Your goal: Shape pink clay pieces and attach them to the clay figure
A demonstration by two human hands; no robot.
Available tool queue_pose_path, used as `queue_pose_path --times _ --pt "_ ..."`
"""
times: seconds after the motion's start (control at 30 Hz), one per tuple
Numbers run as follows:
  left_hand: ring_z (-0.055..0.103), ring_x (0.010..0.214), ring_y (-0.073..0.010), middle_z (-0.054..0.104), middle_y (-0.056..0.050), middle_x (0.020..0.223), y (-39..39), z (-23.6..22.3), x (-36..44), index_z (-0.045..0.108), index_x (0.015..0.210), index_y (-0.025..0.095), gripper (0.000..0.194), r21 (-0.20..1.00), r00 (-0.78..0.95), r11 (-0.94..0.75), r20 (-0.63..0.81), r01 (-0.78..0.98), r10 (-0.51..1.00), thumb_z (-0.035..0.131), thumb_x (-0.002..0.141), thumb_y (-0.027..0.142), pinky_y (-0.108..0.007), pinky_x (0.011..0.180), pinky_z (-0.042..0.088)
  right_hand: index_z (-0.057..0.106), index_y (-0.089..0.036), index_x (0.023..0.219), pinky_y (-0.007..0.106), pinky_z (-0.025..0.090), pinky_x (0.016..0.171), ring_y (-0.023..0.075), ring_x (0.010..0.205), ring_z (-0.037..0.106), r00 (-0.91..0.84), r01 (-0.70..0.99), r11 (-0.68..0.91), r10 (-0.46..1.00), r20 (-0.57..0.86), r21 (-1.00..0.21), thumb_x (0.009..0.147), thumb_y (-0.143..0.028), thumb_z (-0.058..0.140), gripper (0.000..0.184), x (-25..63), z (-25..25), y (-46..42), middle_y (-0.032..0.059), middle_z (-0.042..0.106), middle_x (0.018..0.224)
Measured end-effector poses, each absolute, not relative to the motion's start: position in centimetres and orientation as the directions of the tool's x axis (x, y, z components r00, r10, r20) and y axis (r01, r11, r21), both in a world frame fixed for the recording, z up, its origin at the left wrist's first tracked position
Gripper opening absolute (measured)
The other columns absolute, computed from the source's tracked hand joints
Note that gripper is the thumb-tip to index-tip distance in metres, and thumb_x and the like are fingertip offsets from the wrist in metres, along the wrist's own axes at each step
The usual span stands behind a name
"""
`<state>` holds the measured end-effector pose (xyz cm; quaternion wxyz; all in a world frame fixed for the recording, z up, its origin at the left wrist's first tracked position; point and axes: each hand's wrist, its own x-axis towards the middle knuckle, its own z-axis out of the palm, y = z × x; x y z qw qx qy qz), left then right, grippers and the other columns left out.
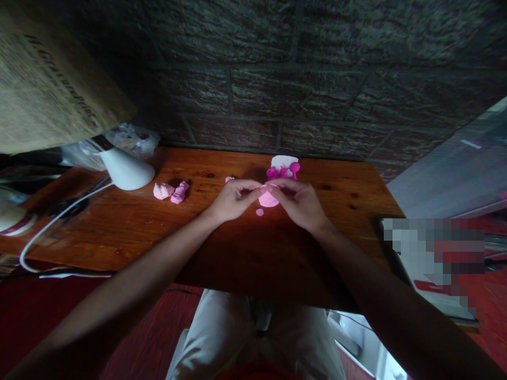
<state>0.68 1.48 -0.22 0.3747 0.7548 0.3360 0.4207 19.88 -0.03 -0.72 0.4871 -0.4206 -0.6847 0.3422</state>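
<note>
My left hand (234,200) and my right hand (304,205) meet over the wooden table, thumbs and fingertips pinched together. Between them is a flattened, rounded piece of pink modelling clay (269,198); its upper edge is hidden by my fingers. Just below it, a small pink clay bit (260,212) lies on the wood. Right behind my fingers are bright magenta plastic shapes (293,169), partly covered, with a white piece (284,161) at their back. Another small clay crumb (229,179) rests beyond my left hand.
Two pink clay lumps (171,192) lie left on the wooden table (198,237). A white lamp base (129,171) with a cord and a large printed shade (59,89) stands farther left, near a clear plastic bag (134,140). A brick-patterned wall (257,89) closes the back.
</note>
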Motion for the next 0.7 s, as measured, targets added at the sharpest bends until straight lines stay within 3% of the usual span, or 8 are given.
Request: queue_pose_path --times 0.1,0.3,0.57,0.7 --pt "0.067 0.072 -0.014 0.073 -0.003 0.07 1.57 -0.43 0.83 0.076 0.085 0.016 0.032 0.862 0.416 -0.477 0.376 0.169 0.828 0.066 0.092 0.046 -0.025 0.07 0.054 0.079 -0.024 0.095 0.032 0.056 0.076 0.0177 0.082 0.072 -0.173 0.238 0.414 0.908 0.381 -0.879 0.09 -0.037 0.067 0.018 19.88 -0.7 0.02 0.0009 0.08 0.091" --pt "0.067 0.075 -0.0127 0.077 -0.005 0.083 1.69 -0.53 0.84 0.075 0.088 0.014 0.029 0.874 0.401 -0.465 0.379 0.141 0.834 0.069 0.091 0.043 -0.024 0.073 0.054 0.079 -0.024 0.093 0.034 0.056 0.079 0.0192 0.084 0.072 -0.173 0.192 0.389 0.917 0.359 -0.901 0.088 -0.038 0.07 0.017 19.9 -0.81 0.11 0.0015 0.08 0.092" --pt "0.066 0.074 -0.0132 0.075 -0.005 0.084 1.54 -0.59 0.82 0.071 0.089 0.015 0.031 0.848 0.414 -0.499 0.395 0.179 0.82 0.065 0.093 0.045 -0.024 0.071 0.053 0.078 -0.021 0.092 0.033 0.056 0.078 0.0186 0.081 0.071 -0.197 0.186 0.348 0.93 0.312 -0.919 0.089 -0.04 0.069 0.021 19.91 -0.95 0.28 0.0023 0.078 0.088" --pt "0.059 0.064 -0.0107 0.068 -0.001 0.071 1.44 -0.27 1.15 0.07 0.083 0.015 0.035 0.873 0.413 -0.464 0.371 0.149 0.832 0.065 0.093 0.048 -0.022 0.064 0.049 0.078 -0.021 0.094 0.036 0.057 0.082 0.02 0.085 0.072 -0.167 0.173 0.341 0.935 0.314 -0.924 0.089 -0.042 0.068 0.023 19.87 -1.4 0.56 0.0037 0.079 0.093"
